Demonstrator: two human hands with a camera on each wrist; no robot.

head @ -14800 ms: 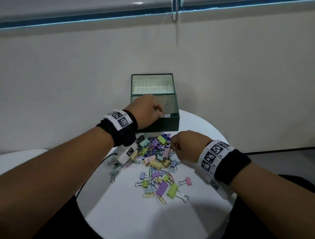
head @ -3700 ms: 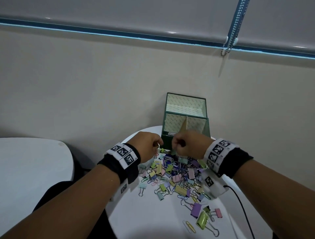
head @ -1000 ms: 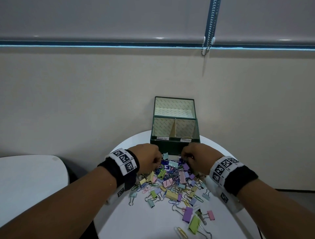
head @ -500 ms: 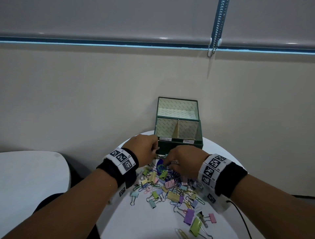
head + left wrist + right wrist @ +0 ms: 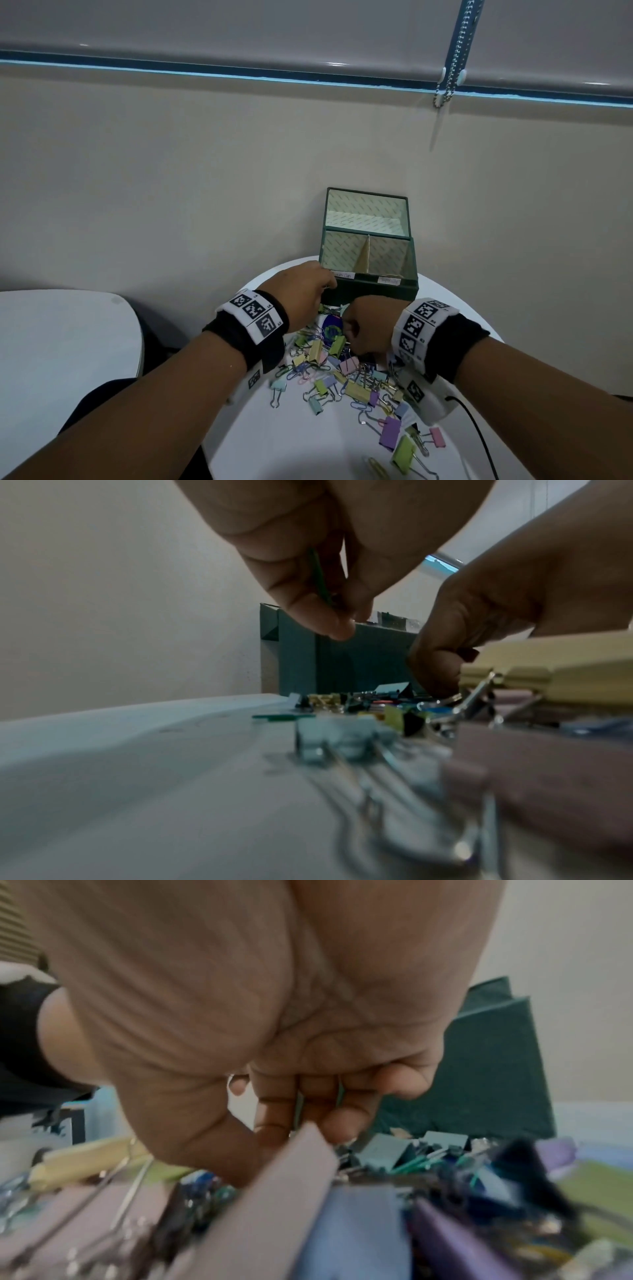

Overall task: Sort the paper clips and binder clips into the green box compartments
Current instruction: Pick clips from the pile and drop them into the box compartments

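The green box (image 5: 370, 290) stands open at the table's far edge, with two front compartments split by a divider and a label under each. A heap of pastel binder clips and paper clips (image 5: 346, 373) lies in front of it. My left hand (image 5: 320, 291) hovers by the box's front-left corner and pinches a green paper clip (image 5: 320, 577) between thumb and fingers. My right hand (image 5: 349, 327) is down on the far part of the heap, fingers curled, with thin green paper clips (image 5: 299, 1110) caught between them.
The small round white table (image 5: 294, 442) ends close on every side. A second white table (image 5: 61, 342) stands to the left. A black cable (image 5: 476, 431) runs off the right edge. The wall rises right behind the box.
Over the last second my left hand rose from the heap to the box's front-left corner. My right hand shifted left on the heap and has barely moved since half a second ago.
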